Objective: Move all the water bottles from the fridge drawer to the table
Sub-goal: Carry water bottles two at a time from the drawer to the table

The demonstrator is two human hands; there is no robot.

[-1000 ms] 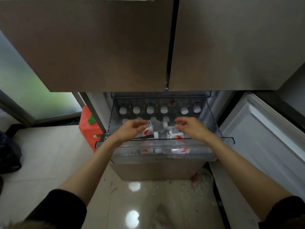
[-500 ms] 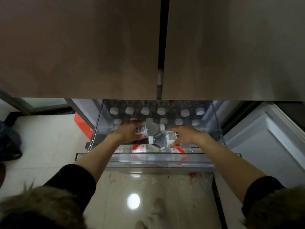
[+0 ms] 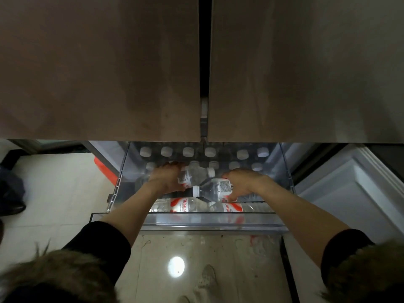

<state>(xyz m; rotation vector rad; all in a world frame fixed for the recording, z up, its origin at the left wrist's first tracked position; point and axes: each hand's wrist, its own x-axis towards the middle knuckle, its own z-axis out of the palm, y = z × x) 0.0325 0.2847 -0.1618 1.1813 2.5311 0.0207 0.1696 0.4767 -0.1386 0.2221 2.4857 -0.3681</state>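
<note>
The clear fridge drawer (image 3: 209, 223) is pulled out below the brown fridge doors. Several upright water bottles with white caps (image 3: 188, 152) fill its back rows. My left hand (image 3: 167, 179) grips a clear water bottle (image 3: 196, 174) lying sideways, cap to the right. My right hand (image 3: 244, 182) grips another water bottle (image 3: 213, 189) with its cap to the left. Both are held just above two more bottles with red-and-white labels (image 3: 183, 205) lying along the drawer's front wall.
The closed upper fridge doors (image 3: 109, 73) overhang the drawer's back. An open white lower door (image 3: 354, 193) stands at the right. A red object (image 3: 105, 171) sits on the tiled floor left of the drawer. Dark things lie at far left.
Both hands have closed on a bottle each and lifted them slightly off the lying bottles. My head has leaned in further over the drawer.
</note>
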